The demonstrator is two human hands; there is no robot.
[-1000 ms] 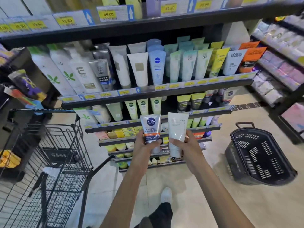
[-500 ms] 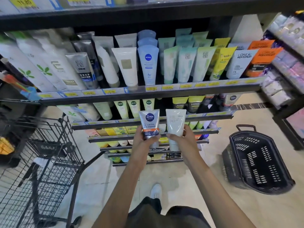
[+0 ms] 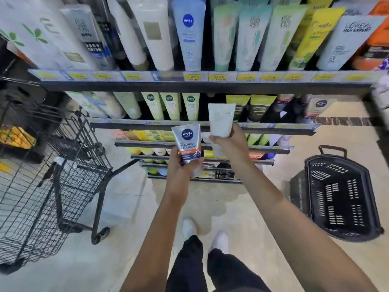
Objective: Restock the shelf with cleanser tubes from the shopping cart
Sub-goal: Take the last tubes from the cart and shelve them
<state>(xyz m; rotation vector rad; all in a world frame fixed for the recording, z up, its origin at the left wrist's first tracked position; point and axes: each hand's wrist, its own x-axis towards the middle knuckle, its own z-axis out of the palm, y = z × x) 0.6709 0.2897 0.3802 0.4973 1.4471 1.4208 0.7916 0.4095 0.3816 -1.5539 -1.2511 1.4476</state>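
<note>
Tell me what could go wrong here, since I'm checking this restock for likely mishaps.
1. The right hand holds the plain white cleanser tube near a dark gap on the black metal shelf between tilted green tubes and dark-bodied tubes; pushing in could topple them.
2. The left hand grips the silver Nivea Men tube, so no hand is free to steady neighbours.

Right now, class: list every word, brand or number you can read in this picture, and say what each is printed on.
"NIVEA MEN" and "OIL CONTROL": grey tube in the left hand.
"NIVEA": blue tube, top shelf.
"L'OREAL MEN EXPERT": pale tube, top shelf.
White tube in the right hand: print too faint.
Yellow price tags: blurred.
</note>
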